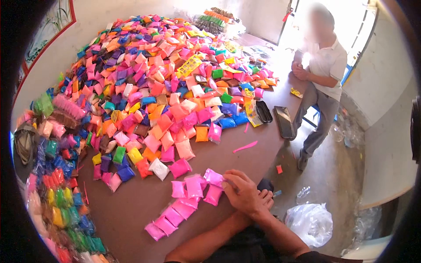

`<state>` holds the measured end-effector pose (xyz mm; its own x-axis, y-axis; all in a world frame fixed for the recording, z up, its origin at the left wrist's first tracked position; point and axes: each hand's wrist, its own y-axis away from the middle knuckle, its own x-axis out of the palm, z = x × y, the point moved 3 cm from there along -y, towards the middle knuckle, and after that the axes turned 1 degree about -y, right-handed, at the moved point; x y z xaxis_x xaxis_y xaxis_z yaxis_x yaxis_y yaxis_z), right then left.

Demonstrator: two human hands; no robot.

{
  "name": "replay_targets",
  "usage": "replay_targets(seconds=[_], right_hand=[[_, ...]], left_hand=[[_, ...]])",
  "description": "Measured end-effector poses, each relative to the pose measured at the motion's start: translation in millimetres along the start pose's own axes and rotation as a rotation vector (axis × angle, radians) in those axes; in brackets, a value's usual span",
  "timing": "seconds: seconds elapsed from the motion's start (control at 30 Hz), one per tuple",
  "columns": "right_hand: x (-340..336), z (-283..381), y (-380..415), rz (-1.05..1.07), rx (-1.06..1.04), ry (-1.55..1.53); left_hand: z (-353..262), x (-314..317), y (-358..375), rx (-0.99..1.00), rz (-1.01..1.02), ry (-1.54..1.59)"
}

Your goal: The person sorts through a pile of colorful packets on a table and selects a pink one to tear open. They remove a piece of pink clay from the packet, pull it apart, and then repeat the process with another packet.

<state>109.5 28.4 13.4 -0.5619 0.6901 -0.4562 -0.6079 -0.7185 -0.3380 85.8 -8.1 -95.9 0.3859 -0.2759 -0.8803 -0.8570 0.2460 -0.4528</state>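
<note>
My right hand (240, 191) reaches across my left wrist, fingers bent and pinched at the edge of a pink packet (214, 177). That packet lies at the top right of a small group of pink packets (193, 187) on the brown table. Below them, a slanting row of pink packets (173, 215) overlaps edge to edge. My left hand (265, 198) rests past the table's edge beside something dark, largely hidden behind the right hand and forearm; what its fingers do is hidden.
A large heap of coloured packets (144, 87) covers much of the table (127, 215). Sorted packets line the left side. A phone (285, 122) and black case (264, 111) lie at the right edge. A person (324, 70) sits beyond. A white plastic bag (309, 224) stands on the floor.
</note>
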Motion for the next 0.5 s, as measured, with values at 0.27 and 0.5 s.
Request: replay_targets(seconds=[0.27,0.5], right_hand=[[-2,-2,1,0.044,0.047,-0.028],[-1,-7,0,0.056,0.051,-0.047]], left_hand=[[0,-6,0,0.000,0.029,0.002],[1,3,3,0.014,0.007,0.018]])
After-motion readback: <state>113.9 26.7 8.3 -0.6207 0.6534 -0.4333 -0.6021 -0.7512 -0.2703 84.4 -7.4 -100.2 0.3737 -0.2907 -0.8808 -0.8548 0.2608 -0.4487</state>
